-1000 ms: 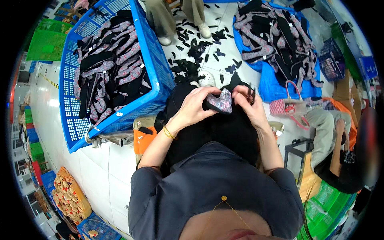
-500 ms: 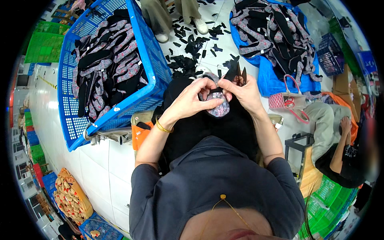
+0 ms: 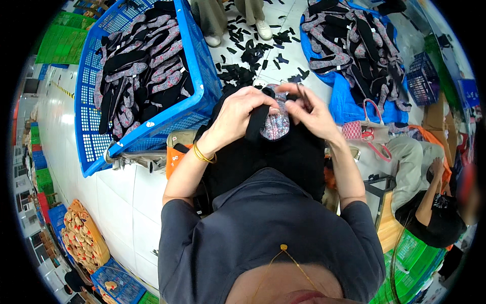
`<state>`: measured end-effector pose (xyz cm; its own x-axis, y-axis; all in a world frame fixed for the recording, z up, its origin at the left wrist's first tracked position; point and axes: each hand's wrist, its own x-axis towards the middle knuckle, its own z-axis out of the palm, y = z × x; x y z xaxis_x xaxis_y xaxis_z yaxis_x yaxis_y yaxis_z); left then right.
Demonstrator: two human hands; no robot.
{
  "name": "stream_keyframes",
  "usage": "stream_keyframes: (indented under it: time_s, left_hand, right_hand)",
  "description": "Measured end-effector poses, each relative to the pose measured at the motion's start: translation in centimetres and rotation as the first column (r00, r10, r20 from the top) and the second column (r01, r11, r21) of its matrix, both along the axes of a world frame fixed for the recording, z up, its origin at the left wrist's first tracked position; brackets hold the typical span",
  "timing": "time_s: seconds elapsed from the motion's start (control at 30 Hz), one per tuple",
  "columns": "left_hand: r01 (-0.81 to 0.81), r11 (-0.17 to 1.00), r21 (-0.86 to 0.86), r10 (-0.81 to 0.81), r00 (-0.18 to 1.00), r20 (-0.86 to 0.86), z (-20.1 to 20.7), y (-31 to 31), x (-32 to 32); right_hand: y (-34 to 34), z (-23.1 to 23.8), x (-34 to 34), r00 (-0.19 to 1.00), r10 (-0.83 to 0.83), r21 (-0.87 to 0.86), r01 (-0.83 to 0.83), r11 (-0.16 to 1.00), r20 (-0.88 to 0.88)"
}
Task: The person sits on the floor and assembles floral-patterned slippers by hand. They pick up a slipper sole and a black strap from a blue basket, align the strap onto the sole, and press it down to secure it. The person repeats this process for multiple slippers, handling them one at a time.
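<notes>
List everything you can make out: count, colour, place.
Cloth piece: one, grey-pink patterned with black, centre
Tool: one, dark, blurred, just right of it
Large basket: one, blue, upper left
Basket pile: many, grey-pink and black, inside it
Sheet: one, blue, upper right
Sheet pile: many, grey-pink and black, on it
Scraps: many, black, top centre
Bag: one, pink and white, right
Crates: several, green, upper left and lower right
Tan items: many, tan and red, lower left
Other people: at least two, khaki and black clothes, top and right
Left hand: one, bare, holding the cloth piece
Right hand: one, bare, around the tool
</notes>
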<state>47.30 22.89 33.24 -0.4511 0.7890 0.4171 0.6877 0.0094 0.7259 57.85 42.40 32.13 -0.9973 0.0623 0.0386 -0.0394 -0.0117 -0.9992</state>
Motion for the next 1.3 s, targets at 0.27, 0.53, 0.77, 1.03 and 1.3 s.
stream_keyframes:
  time_s: [0.27, 0.53, 0.77, 1.03, 1.3]
  left_hand:
    - [0.039, 0.999, 0.011, -0.039, 0.999, 0.020, 0.2, -0.5, -0.8]
    - [-0.056, 0.998, -0.036, 0.057, 0.998, 0.038, 2.5, -1.4, -0.8]
    - [-0.029, 0.999, 0.039, 0.038, 0.969, -0.243, 2.7, -1.2, -1.8]
    - [-0.007, 1.000, 0.031, 0.013, 0.980, -0.200, 3.0, -0.9, -1.9]
    - [-0.057, 0.998, 0.018, 0.051, 0.970, 0.238, 0.5, -1.5, -0.5]
  right_hand:
    - [-2.1, -2.9, 2.4, 0.981, -0.052, -0.093, 0.070, 0.993, 0.187]
    - [-0.8, 1.9, 1.9, 0.990, -0.027, 0.649, 0.110, 0.753, -0.135]
    - [-1.2, 3.0, -0.6, 0.906, 0.144, 0.846, 0.303, 0.438, -0.399]
    - [-1.0, 3.3, -2.4, 0.811, 0.338, 0.856, 0.345, 0.385, -0.478]
    - [-1.7, 0.9, -0.8, 0.888, 0.207, 0.766, 0.212, 0.607, -0.410]
